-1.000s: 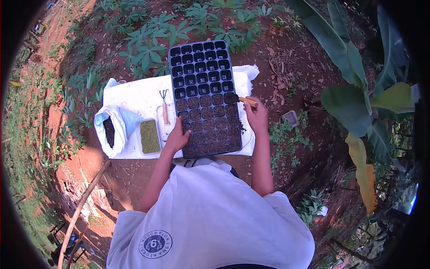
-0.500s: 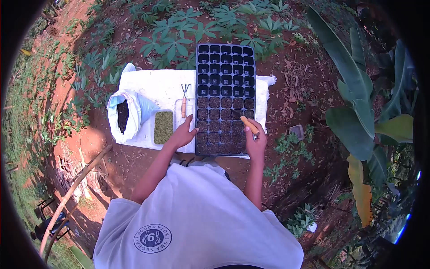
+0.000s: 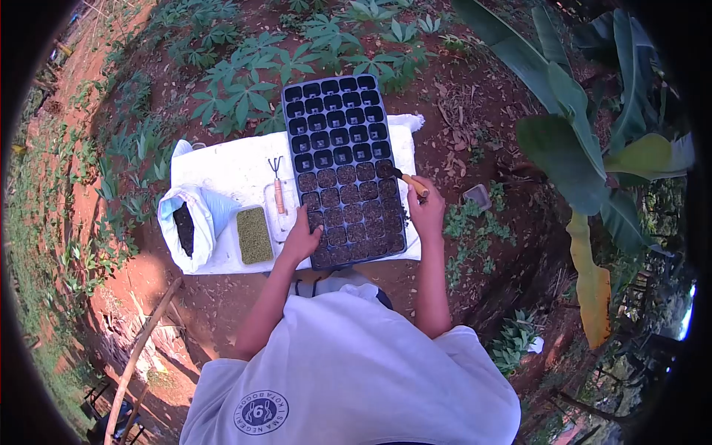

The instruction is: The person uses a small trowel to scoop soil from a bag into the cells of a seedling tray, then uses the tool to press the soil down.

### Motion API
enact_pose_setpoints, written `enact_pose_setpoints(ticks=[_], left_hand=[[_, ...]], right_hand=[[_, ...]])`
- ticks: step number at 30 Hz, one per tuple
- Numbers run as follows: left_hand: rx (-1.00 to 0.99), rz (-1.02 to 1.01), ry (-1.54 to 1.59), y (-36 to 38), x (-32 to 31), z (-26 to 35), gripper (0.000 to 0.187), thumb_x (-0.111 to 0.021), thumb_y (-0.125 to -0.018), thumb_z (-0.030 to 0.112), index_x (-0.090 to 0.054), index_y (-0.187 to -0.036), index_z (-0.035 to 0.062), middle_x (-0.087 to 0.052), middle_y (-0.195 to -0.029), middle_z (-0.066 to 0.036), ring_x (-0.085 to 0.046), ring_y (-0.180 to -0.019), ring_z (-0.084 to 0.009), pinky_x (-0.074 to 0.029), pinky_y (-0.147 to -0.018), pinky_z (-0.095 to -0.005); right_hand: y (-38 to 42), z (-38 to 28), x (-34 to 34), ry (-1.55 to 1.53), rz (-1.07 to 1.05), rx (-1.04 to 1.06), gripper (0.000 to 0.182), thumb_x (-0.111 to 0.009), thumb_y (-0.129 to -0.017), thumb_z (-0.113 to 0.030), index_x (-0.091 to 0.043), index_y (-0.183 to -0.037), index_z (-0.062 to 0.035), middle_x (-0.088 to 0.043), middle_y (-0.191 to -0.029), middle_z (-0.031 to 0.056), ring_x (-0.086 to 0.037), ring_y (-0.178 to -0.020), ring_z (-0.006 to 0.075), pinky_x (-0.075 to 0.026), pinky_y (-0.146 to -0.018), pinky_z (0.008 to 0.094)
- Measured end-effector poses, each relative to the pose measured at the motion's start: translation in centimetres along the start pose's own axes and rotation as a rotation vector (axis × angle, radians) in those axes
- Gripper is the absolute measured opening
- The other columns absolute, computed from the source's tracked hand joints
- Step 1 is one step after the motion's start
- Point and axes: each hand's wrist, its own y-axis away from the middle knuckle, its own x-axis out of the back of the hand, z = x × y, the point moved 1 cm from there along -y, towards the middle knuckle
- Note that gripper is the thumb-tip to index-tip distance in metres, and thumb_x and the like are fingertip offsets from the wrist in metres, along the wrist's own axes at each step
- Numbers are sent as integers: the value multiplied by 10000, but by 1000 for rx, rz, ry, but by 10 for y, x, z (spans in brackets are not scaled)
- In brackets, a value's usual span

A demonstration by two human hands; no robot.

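Observation:
A black seedling tray (image 3: 335, 133) has dark soil in its near cells, while the far rows hold none. My right hand (image 3: 427, 208) is closed round the wooden handle of a small hand trowel (image 3: 412, 184). The trowel's dark blade points left, over a soil-filled cell near the tray's right edge. At the left edge of the tray, my left hand (image 3: 300, 237) grips the side, thumb on top and the other fingers partly hidden.
On the white covering (image 3: 222, 159) lie a small hand rake (image 3: 279, 194), a rectangular container of green granules (image 3: 254, 236) and an open white sack (image 3: 196, 222) with dark soil. A small clear container (image 3: 478, 196) is on the ground at right. Leafy plants (image 3: 248, 96) grow beyond.
The view has shifted and turned, so the tray appears tilted. The trowel has moved toward the tray's right edge, and its blade now shows over a farther filled cell. My left hand stays at the left edge.

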Motion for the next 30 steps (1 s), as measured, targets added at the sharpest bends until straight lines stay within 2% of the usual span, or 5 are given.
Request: enact_pose_setpoints(ticks=[3,5,11,14,30], left_hand=[[81,-26,30,-2,-7,3,828,-586,-870,220,-81,-1465,-57,-244,-1467,-344,-365,-1326,-433,-320,-1094,-406],[121,18,27,-4,-8,11,927,-601,-859,242,36,-1478,-25,-233,-1464,-356,-358,-1322,-450,-333,-1085,-408],[226,43,-119,-6,-12,32,979,-608,-854,299,88,-1487,30,-221,-1455,-377,-449,-1237,-473,-400,-1029,-438],[223,69,-143,-8,-16,28,975,-608,-851,309,74,-1489,29,-209,-1455,-383,-482,-1197,-483,-419,-1008,-448],[222,136,-296,-9,-25,26,873,-585,-845,289,-85,-1460,-75,-240,-1449,-373,-525,-1144,-473,-459,-953,-459]], right_hand=[[-8,8,0,4,9,102,199,-637,-847,-99,-641,-1035,-32,-684,-974,142,-673,-849,281,-514,-705,343],[-12,14,-3,-23,-25,55,199,-642,-848,-107,-644,-1033,-36,-685,-965,140,-674,-842,278,-514,-696,345],[-22,26,-6,-33,-88,-4,209,-669,-851,-157,-654,-1031,-53,-691,-898,148,-675,-771,269,-513,-656,345],[-27,34,-5,-62,-83,17,218,-670,-856,-166,-653,-1038,-46,-693,-877,151,-672,-706,251,-514,-634,332],[-39,44,-2,-147,-120,-125,198,-656,-863,-155,-662,-1021,-36,-703,-874,133,-692,-740,218,-527,-661,321]])
